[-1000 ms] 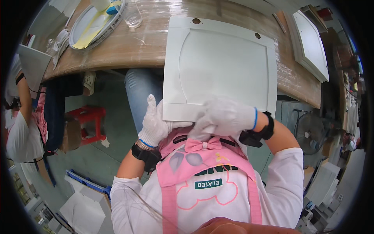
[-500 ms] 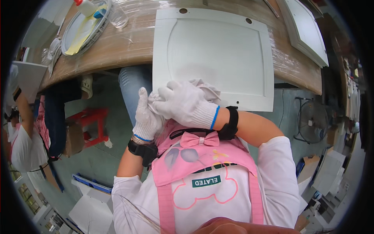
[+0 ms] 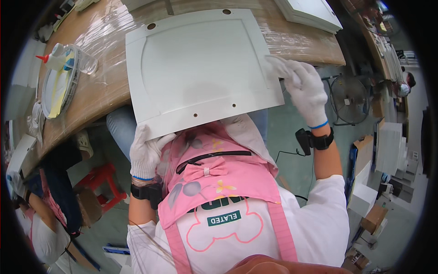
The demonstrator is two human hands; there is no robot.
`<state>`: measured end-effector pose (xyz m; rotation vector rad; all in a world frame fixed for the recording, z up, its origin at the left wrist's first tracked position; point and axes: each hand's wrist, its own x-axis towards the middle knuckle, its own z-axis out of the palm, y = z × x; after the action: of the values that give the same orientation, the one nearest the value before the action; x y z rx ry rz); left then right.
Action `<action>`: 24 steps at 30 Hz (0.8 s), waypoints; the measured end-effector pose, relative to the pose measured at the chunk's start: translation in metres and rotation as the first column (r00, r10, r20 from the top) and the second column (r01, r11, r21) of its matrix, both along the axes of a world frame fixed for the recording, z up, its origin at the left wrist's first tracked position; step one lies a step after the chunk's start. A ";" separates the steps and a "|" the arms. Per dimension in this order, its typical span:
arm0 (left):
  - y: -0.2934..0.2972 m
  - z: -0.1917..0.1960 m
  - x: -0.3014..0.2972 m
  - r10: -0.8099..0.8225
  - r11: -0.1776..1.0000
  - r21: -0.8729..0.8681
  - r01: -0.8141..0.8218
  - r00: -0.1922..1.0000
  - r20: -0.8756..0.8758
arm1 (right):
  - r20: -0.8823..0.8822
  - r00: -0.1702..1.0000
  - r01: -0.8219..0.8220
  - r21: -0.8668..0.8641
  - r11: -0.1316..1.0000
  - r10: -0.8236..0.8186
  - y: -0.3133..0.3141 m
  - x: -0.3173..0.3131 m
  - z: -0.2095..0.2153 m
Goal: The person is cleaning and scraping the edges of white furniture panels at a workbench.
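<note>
A white cabinet-door-like panel [image 3: 200,59] with a recessed middle and small round holes lies tilted, partly on the table and partly over my lap. At its near left corner, my left hand [image 3: 147,154], in a white knit glove, grips the edge; some fingertips are hidden. My right hand [image 3: 306,89], gloved alike, is closed on a white cloth [image 3: 279,67] at the panel's right edge. The cloth is slightly blurred there. Pale fabric [image 3: 244,132] lies over my lap beside the pink apron [image 3: 214,171].
The film-wrapped table [image 3: 107,29] holds an oval tray [image 3: 48,98] with a red-tipped bottle [image 3: 55,59], beside a clear cup [image 3: 87,64]. White panels [image 3: 315,16] are stacked at the far right. A floor fan [image 3: 349,98] stands right; a red stool [image 3: 102,182] and another person [image 3: 48,228] are left.
My hands have parted: the left has moved to the panel's near left corner, the right out to its right edge with the cloth. The panel has turned and sits further left in view.
</note>
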<state>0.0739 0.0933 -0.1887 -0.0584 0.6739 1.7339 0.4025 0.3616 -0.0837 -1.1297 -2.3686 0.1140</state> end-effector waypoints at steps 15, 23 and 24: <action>0.004 0.019 0.013 0.068 0.998 -0.008 -0.069 0.991 -0.114 | 0.336 0.931 0.111 0.118 0.987 -0.145 0.036 -0.010 -0.032; 0.022 0.003 0.001 0.087 0.990 0.110 -0.089 0.996 0.026 | -0.649 0.682 -0.370 -0.704 0.606 -0.338 0.073 0.055 -0.050; 0.026 0.001 -0.001 0.104 0.987 0.119 -0.105 0.994 0.016 | -0.692 0.623 -0.425 -0.690 0.585 -0.364 0.070 0.044 -0.046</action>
<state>0.0727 0.1191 -0.1874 -0.0192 0.5670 1.8705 0.4465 0.4314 -0.1300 -1.0284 -1.4179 1.5650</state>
